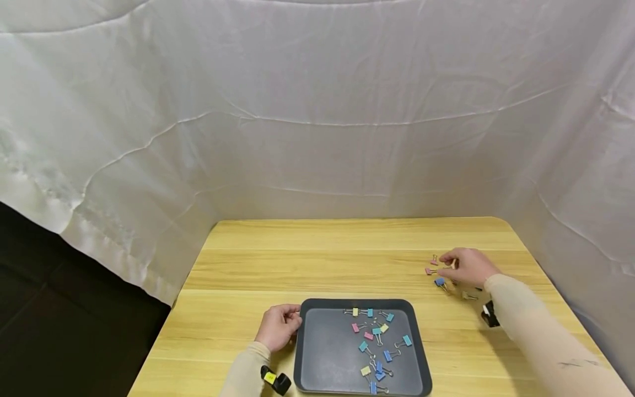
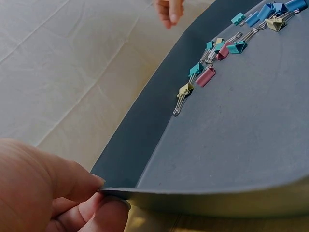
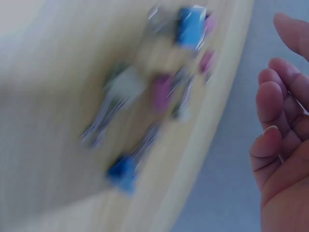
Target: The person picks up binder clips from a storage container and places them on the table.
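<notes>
My left hand [image 1: 279, 327] pinches the left rim of a dark grey tray [image 1: 324, 350] between thumb and fingers; the left wrist view shows the grip close up. Binder clips in teal, blue, yellow and pink, such as a teal clip [image 1: 407, 340], lie scattered over the tray's right half. At the table's right side, my right hand [image 1: 467, 267] hovers over a loose group of binder clips, its fingers relaxed and holding nothing. Close to its fingertips are a pink clip [image 1: 430, 271] and a blue clip [image 1: 440, 282]. Motion blurs the clips in the right wrist view.
The light wooden table [image 1: 297, 259] carries the tray at its front edge. Pale cloth curtains [image 1: 337, 149] hang behind it and along both sides. A dark area [image 1: 64, 325] lies beyond the left table edge.
</notes>
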